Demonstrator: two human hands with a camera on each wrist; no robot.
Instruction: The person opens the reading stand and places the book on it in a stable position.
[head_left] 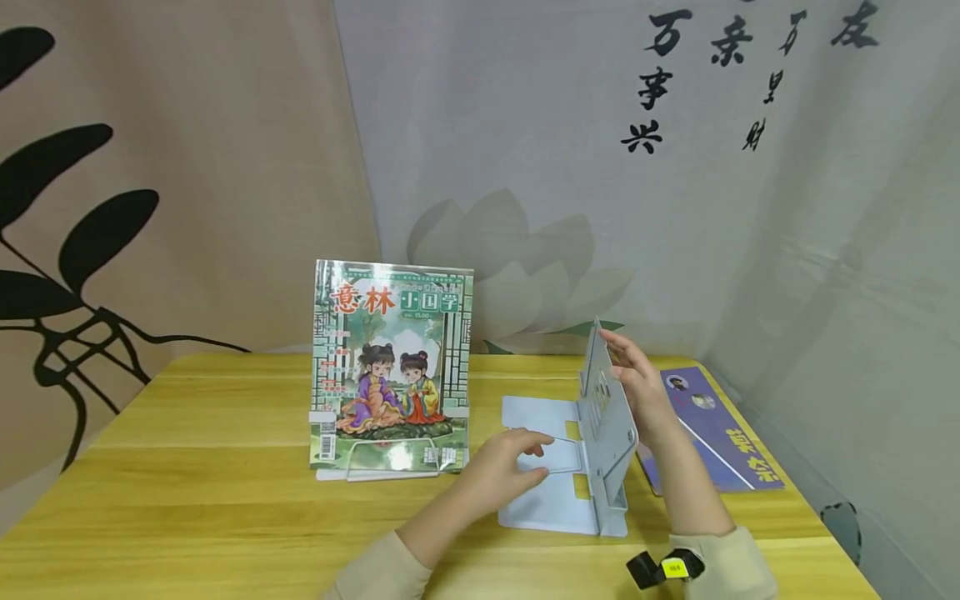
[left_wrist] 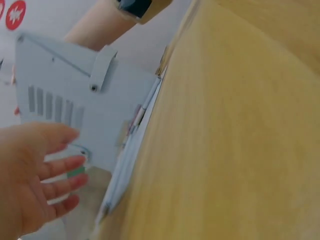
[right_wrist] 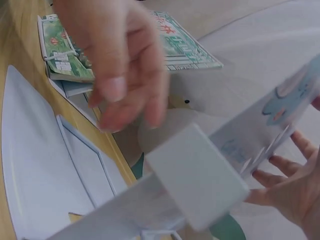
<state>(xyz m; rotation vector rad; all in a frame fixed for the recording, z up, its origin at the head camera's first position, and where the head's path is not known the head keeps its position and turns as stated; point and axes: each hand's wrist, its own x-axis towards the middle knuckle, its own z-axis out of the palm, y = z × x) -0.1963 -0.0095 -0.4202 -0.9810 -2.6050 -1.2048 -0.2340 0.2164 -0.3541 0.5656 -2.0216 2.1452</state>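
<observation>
A pale metal book stand (head_left: 547, 508) is unfolded on the table, its base flat and its back panel (head_left: 617, 433) raised. My right hand (head_left: 643, 392) holds the panel near its top edge from the right side; the panel partly hides the fingers. Over the base hovers my left hand (head_left: 498, 471), fingers loosely bent near the wire page holder (head_left: 566, 471). In the left wrist view its fingers (left_wrist: 62, 190) are spread with nothing between them. The right wrist view shows a cartoon print (right_wrist: 282, 107) on the panel and a square bracket (right_wrist: 197, 175).
To the left, a magazine (head_left: 390, 367) stands upright on another stand (head_left: 375, 476), with a wire holder across its lower front. A purple book (head_left: 712, 433) lies flat behind my right forearm. A printed curtain (head_left: 525, 167) hangs behind the wooden table (head_left: 225, 517).
</observation>
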